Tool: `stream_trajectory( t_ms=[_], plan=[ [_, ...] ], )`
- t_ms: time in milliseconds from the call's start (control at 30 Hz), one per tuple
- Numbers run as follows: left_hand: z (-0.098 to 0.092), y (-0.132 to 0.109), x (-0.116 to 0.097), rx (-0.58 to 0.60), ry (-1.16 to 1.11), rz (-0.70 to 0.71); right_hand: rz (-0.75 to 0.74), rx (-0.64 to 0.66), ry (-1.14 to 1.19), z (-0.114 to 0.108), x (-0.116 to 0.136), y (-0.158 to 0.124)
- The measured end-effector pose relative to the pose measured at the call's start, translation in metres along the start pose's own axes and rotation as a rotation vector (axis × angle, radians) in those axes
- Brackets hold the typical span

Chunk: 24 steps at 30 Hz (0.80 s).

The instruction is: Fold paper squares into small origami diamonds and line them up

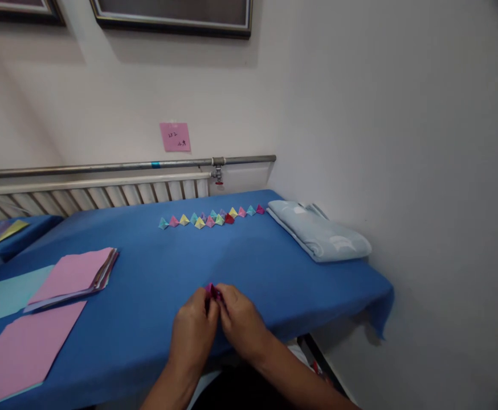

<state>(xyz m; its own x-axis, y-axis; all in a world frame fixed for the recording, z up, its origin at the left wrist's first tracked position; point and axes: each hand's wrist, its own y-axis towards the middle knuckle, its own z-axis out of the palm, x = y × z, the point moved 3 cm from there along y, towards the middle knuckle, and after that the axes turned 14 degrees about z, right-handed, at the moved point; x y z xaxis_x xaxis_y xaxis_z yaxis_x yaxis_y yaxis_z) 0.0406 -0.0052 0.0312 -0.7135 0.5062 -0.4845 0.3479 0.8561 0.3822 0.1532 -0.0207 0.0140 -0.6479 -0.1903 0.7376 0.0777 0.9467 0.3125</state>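
Note:
A small folded piece of magenta paper [211, 290] is pinched between the fingertips of both my hands, above the near part of the blue-covered table. My left hand [193, 324] is closed on its left side, and my right hand [241, 319] grips it from the right. The fingers hide most of the paper, so its full shape does not show. Farther back on the cloth stand several small folded paper pieces [200, 224] with pointed tops, in blue, pink, yellow, green, purple and red, set in a double row.
On the left lie a stack of coloured paper [72, 273], a light blue sheet [12, 293] and pink sheets [27, 353]. A folded pale blue blanket [321, 230] rests at the right by the wall. Behind the blue cloth [159, 267] are a radiator [138, 192] and pipe [103, 168].

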Motion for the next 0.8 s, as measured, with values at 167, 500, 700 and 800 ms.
stream_trajectory(
  t_ms=[167,500,700,800],
  plan=[
    [0.009,0.006,0.01,0.002,0.059,-0.057,-0.017,-0.035,-0.095,0.009,-0.007,0.008],
    [0.018,0.012,0.015,0.03,0.108,-0.079,-0.102,-0.071,-0.23,0.012,-0.011,0.007],
    [0.009,0.012,0.005,0.074,0.19,-0.039,-0.035,-0.078,-0.086,0.006,-0.016,0.017],
    [0.005,0.012,0.001,0.097,0.222,-0.019,-0.03,-0.052,-0.065,0.002,-0.015,0.022]
  ],
)
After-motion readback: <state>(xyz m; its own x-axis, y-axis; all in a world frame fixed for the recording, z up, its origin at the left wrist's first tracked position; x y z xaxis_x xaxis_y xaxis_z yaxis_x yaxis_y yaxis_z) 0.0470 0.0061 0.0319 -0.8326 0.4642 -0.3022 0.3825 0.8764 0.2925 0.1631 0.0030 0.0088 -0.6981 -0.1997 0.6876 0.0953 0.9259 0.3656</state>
